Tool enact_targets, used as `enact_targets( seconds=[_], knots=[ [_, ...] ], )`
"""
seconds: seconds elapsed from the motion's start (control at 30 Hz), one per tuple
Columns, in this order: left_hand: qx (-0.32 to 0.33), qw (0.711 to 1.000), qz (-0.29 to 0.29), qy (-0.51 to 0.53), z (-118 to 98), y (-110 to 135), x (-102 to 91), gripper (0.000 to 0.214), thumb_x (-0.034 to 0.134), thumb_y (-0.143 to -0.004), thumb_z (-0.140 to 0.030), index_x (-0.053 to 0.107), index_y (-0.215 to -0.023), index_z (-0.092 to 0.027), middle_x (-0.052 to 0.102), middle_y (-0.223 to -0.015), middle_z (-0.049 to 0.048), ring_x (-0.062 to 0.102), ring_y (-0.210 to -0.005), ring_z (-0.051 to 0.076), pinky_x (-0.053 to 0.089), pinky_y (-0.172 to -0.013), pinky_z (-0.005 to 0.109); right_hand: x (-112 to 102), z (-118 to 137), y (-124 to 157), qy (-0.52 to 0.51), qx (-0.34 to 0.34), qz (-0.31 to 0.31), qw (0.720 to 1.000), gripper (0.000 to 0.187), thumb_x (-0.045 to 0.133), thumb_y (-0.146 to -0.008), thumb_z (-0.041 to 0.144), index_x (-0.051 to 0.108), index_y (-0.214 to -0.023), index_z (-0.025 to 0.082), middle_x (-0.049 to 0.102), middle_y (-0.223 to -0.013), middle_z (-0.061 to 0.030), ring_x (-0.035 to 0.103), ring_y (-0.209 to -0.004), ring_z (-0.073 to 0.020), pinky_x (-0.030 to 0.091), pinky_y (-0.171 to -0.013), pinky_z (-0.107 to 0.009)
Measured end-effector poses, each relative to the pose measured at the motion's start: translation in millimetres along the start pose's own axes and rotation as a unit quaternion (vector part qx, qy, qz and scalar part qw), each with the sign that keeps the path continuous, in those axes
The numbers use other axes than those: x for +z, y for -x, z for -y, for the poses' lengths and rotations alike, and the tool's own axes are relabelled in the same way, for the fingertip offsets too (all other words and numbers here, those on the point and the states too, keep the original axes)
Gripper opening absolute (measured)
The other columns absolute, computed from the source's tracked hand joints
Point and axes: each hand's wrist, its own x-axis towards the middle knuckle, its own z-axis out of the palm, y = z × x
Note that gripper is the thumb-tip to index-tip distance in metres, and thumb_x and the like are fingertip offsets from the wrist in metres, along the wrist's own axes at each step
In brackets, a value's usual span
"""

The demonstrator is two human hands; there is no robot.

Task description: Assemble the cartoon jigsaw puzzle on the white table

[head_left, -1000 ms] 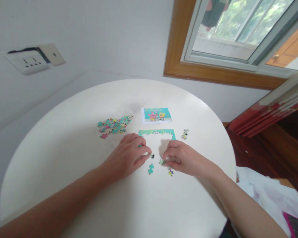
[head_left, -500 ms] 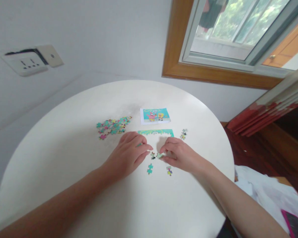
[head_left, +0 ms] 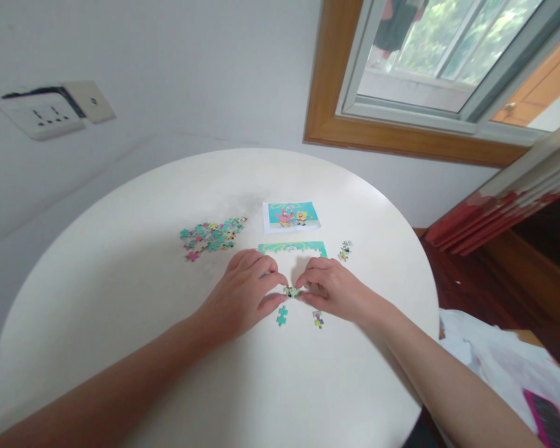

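Two small jigsaw pieces [head_left: 291, 292] lie against each other between my hands, at the middle of the white round table [head_left: 177, 373]. My left hand [head_left: 247, 286] pinches the left piece at its edge. From the other side, my right hand [head_left: 329, 286] has thumb and forefinger on the pale green piece. A teal jigsaw piece [head_left: 282, 315] and a purple and yellow jigsaw piece [head_left: 318, 320] lie just nearer to me. Beyond my hands is a joined teal puzzle strip [head_left: 292, 247], its lower left side partly hidden by my left hand.
A heap of loose jigsaw pieces [head_left: 212, 236] is at the left. A printed picture card [head_left: 292, 216] lies behind the strip, and a few pieces [head_left: 345, 250] sit to its right. Past the table's right edge are white plastic bags [head_left: 499, 354] and a pink-edged phone [head_left: 548, 417].
My right hand has moved slightly left with the pale green piece, closing the gap to the other piece. My left fingers have come onto the left piece.
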Motion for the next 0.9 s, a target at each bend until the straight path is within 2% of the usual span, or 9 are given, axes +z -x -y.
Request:
enact_targets(
  seconds=[0.17,0.37,0.43,0.57,0.63,0.8,0.9],
  knots=[
    [-0.005,1.000,0.005,-0.001,0,-1,1.0,0.015,0.067,-0.085,-0.032,0.068,-0.097,-0.023,0.059,-0.093,0.0033,0.049,-0.097,0.024,0.034,-0.094,0.042,-6,2,5,-0.001,-0.009,-0.012,1.000,0.021,0.066,-0.083,0.020,0.068,-0.104,0.020,0.063,-0.093,-0.0053,0.058,-0.091,-0.0174,0.044,-0.082,-0.029],
    [0.001,1.000,0.002,0.002,0,0,0.0,0.014,0.066,-0.086,-0.031,0.068,-0.097,-0.023,0.059,-0.093,0.0033,0.049,-0.096,0.024,0.035,-0.093,0.042,-9,5,8,0.025,-0.031,0.013,0.999,0.030,0.059,-0.082,0.008,0.074,-0.102,0.026,0.061,-0.092,-0.0043,0.057,-0.085,-0.0156,0.041,-0.077,-0.029],
    [-0.001,1.000,0.004,0.002,0,0,-0.1,0.014,0.066,-0.086,-0.031,0.068,-0.097,-0.023,0.059,-0.093,0.0034,0.049,-0.096,0.024,0.035,-0.093,0.042,-12,3,9,0.022,-0.019,-0.006,1.000,0.034,0.056,-0.081,0.005,0.073,-0.103,0.024,0.060,-0.092,-0.0049,0.057,-0.084,-0.0158,0.042,-0.077,-0.029],
    [-0.001,1.000,0.005,0.004,0,-1,0.2,0.017,0.069,-0.083,-0.033,0.068,-0.097,-0.023,0.059,-0.094,0.0034,0.049,-0.096,0.024,0.034,-0.096,0.043,-25,-6,12,-0.010,0.042,-0.101,0.994,0.033,0.050,-0.082,0.003,0.071,-0.103,0.019,0.060,-0.090,-0.0062,0.057,-0.080,-0.0158,0.045,-0.076,-0.030],
    [-0.005,1.000,0.005,0.002,-2,-4,-0.6,0.018,0.071,-0.081,-0.034,0.068,-0.096,-0.023,0.059,-0.094,0.0033,0.050,-0.097,0.024,0.033,-0.100,0.045,-31,-11,14,-0.018,0.066,-0.123,0.990,0.031,0.050,-0.082,0.004,0.071,-0.100,0.018,0.060,-0.090,-0.0063,0.057,-0.079,-0.0158,0.046,-0.075,-0.030],
    [-0.020,1.000,0.013,-0.021,-10,-10,-6.5,0.019,0.074,-0.078,-0.034,0.069,-0.092,-0.022,0.060,-0.094,0.0026,0.051,-0.098,0.024,0.027,-0.108,0.049,-36,-17,16,-0.031,0.096,-0.126,0.987,0.029,0.052,-0.082,0.004,0.073,-0.096,0.019,0.061,-0.090,-0.0054,0.057,-0.075,-0.0140,0.046,-0.073,-0.029],
    [-0.021,0.999,0.022,-0.035,-14,-14,-8.7,0.017,0.075,-0.077,-0.031,0.069,-0.090,-0.022,0.061,-0.093,0.0023,0.052,-0.098,0.024,0.028,-0.107,0.050,-37,-17,17,-0.022,0.088,-0.106,0.990,0.026,0.057,-0.081,0.007,0.073,-0.097,0.020,0.061,-0.092,-0.0054,0.059,-0.079,-0.0148,0.046,-0.077,-0.030]
  ],
)
